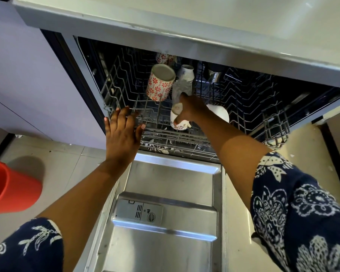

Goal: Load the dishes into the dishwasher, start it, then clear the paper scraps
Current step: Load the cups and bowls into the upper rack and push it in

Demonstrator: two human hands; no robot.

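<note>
You are getting soft light glaring off the steel door (165,242), while the back of the dishwasher (302,93) is lying in deep shadow. The wide lens is bending the worktop (126,22) edge noticeably.

One wide-angle view sits on the person's head and looks forward and steeply down into the open dishwasher (76,61). The counter edge (165,36) runs across the top of the frame, the wire rack (241,103) fills the middle, and the lowered door (165,228) the bottom centre. The view is near: both forearms enter from the lower corners, the left hand (122,134) on the rack's front rim and the right hand (192,110) round a cup (180,125) at centre
</note>
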